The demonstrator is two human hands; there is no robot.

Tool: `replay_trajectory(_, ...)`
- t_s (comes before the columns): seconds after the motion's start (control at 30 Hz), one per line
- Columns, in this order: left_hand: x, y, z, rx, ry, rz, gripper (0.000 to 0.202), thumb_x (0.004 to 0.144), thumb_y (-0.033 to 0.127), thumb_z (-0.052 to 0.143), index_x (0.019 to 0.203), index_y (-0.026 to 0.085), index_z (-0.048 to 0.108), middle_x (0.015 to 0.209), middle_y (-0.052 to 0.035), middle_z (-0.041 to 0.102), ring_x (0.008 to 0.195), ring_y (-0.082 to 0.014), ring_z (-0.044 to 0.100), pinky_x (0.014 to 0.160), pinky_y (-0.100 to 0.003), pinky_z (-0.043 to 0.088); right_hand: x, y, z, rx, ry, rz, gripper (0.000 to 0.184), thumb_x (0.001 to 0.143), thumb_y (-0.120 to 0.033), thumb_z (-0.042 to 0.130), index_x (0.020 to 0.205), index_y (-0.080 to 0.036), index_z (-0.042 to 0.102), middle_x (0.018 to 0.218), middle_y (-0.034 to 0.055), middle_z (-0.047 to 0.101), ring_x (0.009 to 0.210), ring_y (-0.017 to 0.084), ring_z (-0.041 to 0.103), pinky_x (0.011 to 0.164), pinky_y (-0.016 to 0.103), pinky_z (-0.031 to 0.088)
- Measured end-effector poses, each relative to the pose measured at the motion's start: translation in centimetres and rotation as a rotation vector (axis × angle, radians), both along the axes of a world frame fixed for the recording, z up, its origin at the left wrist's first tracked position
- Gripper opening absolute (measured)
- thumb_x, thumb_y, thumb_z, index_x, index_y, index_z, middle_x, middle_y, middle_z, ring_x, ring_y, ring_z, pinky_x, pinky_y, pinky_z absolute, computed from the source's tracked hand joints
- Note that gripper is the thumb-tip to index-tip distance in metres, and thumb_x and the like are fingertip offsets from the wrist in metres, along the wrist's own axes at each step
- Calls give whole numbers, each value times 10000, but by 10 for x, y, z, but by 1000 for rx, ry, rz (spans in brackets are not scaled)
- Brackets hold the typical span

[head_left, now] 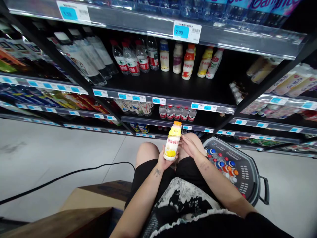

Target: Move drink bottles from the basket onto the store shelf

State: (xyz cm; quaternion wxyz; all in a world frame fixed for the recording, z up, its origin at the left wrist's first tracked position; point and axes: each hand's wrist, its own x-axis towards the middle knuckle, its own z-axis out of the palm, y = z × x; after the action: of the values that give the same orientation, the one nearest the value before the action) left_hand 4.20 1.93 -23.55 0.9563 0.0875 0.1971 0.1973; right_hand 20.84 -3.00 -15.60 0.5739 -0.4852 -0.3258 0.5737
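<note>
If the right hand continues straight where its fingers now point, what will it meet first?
Probably the orange-capped drink bottle in the left hand; the right hand appears close beside it, though depth is unclear.

The floor (pixel 61 142) is of large pale tiles with thin joints. In front stand dark shelves (pixel 148 83), with price labels (pixel 187 32) along their edges, which reflect bright light.

black cable (pixel 119 163) across pale floor tiles (pixel 22 145), cardboard box (pixel 81 201) at lower left, blue-and-white price tag (pixel 187 32)
</note>
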Motion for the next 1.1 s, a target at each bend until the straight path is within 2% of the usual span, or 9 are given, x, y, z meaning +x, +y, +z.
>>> replay_trajectory(0.13, -7, 0, 1, 39, -88, 20, 1084, 441, 751, 897, 1240, 95, 569, 869, -118, 615, 666, -193, 569, 504, -212, 326, 20, -62, 52, -106, -752, 509, 434, 824, -568, 717, 1021, -183, 745, 1063, 75, 718, 954, 218, 634, 895, 332, 483)
replay_trajectory(0.2, -9, 2, 3, 49, -100, 3, 1085, 388, 669, 945, 1227, 101, 557, 868, -95, 599, 671, -176, 557, 513, -203, 316, 33, -111, 76, -254, -1086, 659, 357, 884, -510, 640, 846, -169, 736, 852, 60, 710, 791, 186, 613, 769, 303, 450)
replay_trajectory(0.27, -11, 3, 6, 62, -105, -9, 1054, 438, 609, 940, 1265, 97, 534, 874, -86, 586, 681, -170, 554, 520, -200, 306, 41, -163, 87, -644, -1018, 814, 505, 925, -586, 560, 710, -144, 677, 666, 63, 661, 623, 162, 597, 692, 287, 445)
replay_trajectory(0.37, -10, 3, 9, 68, -119, -11, 1037, 501, 593, 892, 1320, 89, 503, 887, -87, 572, 688, -169, 544, 518, -197, 278, 42, -231, 77, -833, -972, 920, 633, 963, -656, 422, 654, -135, 609, 628, 73, 615, 580, 149, 549, 662, 286, 406)
replay_trajectory(0.57, -2, -3, 10, 95, -140, -9, 896, 533, 579, 838, 1233, 119, 519, 872, -88, 552, 681, -171, 527, 511, -194, 231, 19, -290, 44, -502, -769, 390, 507, 949, -613, 490, 743, -156, 407, 716, 3, 390, 690, 117, 347, 648, 258, 276)
replay_trajectory(0.7, -3, -7, 14, 113, -143, -12, 952, 507, 575, 866, 1264, 116, 517, 869, -80, 542, 673, -157, 519, 500, -177, 218, 6, -284, 47, -675, -224, -189, 493, 698, -582, 700, 774, -169, 442, 767, 6, 457, 750, 136, 442, 736, 258, 381)
replay_trajectory(0.77, -5, -9, 15, 126, -142, -10, 995, 492, 582, 881, 1287, 111, 514, 876, -79, 542, 672, -153, 517, 499, -175, 234, 4, -280, 51, -727, -121, -234, 462, 637, -533, 748, 804, -167, 521, 751, 6, 498, 721, 140, 465, 736, 267, 401)
replay_trajectory(0.93, -10, -11, 15, 156, -163, 8, 960, 540, 587, 845, 1307, 110, 522, 877, -78, 534, 675, -149, 512, 491, -174, 236, 14, -278, 48, -448, -940, -194, 459, 820, -601, 642, 741, -149, 648, 680, 20, 537, 669, 141, 461, 684, 278, 327)
replay_trajectory(1.1, -11, -13, 13, 177, -142, -12, 975, 535, 589, 838, 1324, 116, 515, 879, -80, 531, 671, -151, 504, 487, -178, 237, 40, -268, 8, -383, -1037, -363, 534, 838, -671, 557, 743, -161, 685, 763, 57, 658, 753, 202, 581, 751, 308, 399)
